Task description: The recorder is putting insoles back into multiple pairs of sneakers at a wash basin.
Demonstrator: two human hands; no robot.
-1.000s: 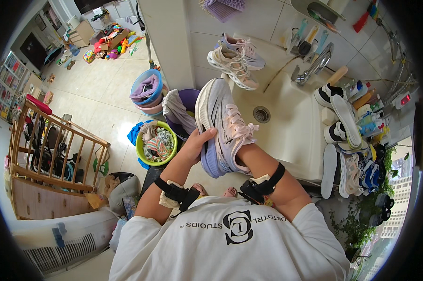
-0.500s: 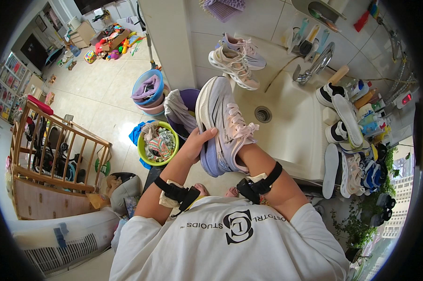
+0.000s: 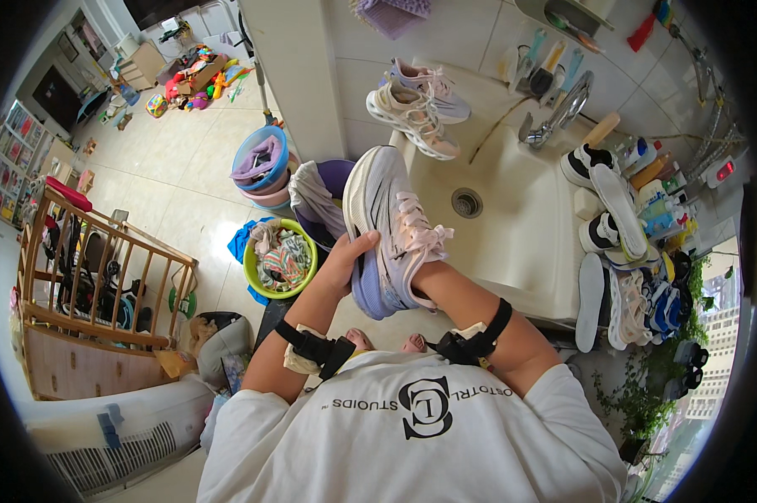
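A white, pink and lavender sneaker (image 3: 387, 230) is held up in front of me, toe pointing away and sole turned to the left. My left hand (image 3: 343, 260) grips it by the side of the sole, thumb across the midsole edge. Into the shoe's opening goes my right hand (image 3: 429, 283); only the wrist shows, and its fingers are hidden inside. Pink laces (image 3: 420, 226) are tied on the sneaker's upper. Beyond it, a pair of pale sneakers (image 3: 416, 117) rests on the sink's far left corner.
The cream sink (image 3: 512, 243) with a chrome faucet (image 3: 563, 113) lies to the right. Shoes and insoles (image 3: 620, 214) line its right rim beside several bottles (image 3: 667, 214). On the left are a green basin of cloths (image 3: 313, 267), stacked basins (image 3: 261, 172) and a wooden crib (image 3: 102, 268).
The sneaker has shifted slightly down and left with both hands, its toe tilting a little toward me. The left grip on it stays the same.
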